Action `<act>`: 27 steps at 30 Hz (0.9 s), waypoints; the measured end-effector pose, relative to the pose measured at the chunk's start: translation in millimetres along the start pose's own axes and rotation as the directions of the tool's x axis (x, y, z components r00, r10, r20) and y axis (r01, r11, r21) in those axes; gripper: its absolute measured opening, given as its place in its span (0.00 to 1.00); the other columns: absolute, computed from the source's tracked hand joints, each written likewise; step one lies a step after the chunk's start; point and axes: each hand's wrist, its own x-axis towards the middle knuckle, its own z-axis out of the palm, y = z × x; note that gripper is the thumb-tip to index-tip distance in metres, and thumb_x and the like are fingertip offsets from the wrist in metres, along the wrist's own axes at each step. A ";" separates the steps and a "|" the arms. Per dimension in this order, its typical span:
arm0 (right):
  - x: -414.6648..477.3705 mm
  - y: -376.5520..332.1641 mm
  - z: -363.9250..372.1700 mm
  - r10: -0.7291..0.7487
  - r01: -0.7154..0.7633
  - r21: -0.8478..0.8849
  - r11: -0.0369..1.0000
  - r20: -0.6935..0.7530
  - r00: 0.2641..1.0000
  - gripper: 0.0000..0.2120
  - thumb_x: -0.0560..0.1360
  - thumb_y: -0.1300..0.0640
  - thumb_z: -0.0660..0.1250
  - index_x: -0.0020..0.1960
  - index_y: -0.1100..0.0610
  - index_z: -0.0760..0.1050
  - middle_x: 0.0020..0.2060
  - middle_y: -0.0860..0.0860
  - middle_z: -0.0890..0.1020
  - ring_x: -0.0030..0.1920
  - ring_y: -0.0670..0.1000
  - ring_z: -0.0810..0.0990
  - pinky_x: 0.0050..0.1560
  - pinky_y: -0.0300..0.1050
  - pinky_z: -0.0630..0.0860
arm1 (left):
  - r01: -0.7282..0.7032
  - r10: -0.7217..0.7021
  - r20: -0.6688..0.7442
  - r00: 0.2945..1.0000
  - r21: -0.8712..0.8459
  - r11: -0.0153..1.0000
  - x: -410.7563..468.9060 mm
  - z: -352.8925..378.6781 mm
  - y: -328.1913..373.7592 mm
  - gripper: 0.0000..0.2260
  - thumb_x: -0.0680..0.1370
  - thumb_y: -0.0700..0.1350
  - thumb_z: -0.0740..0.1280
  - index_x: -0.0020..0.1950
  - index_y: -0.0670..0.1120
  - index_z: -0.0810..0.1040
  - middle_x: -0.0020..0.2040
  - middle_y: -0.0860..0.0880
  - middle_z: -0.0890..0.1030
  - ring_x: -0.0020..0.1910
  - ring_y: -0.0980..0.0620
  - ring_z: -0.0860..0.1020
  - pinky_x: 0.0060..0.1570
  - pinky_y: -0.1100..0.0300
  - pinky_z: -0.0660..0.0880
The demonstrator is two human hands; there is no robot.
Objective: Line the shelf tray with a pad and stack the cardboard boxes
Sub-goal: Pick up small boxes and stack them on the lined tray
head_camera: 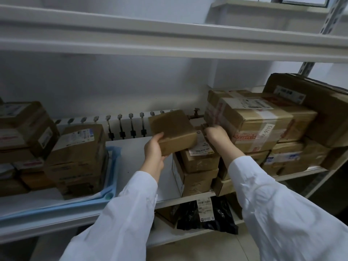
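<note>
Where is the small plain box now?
The box is centre of the head view, held by the left hand, just left of the right-side stack.

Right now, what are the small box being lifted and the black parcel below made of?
Small box, gripped by the left hand: brown cardboard, matte, folded edges showing. Black parcel: seemingly thin plastic film, glossy, wrinkled with light glints, a paper label stuck on.

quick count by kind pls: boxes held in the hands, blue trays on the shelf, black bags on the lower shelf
Plain brown cardboard box gripped by the left hand: 1
Blue plastic shelf tray: 1
Black plastic bag with a white label: 1
Total: 3
The right hand reaches into the right stack of boxes; whether it grips one cannot be told.
</note>
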 end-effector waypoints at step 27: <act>9.2 4.6 15.9 0.132 -0.157 0.307 0.939 0.102 0.986 0.34 0.70 0.62 0.72 0.72 0.58 0.62 0.62 0.59 0.77 0.61 0.60 0.77 0.64 0.59 0.72 | 0.065 -0.053 0.082 0.995 -0.157 0.985 12.5 -36.0 -0.8 0.13 0.76 0.47 0.67 0.58 0.47 0.72 0.51 0.44 0.77 0.50 0.45 0.77 0.43 0.53 0.77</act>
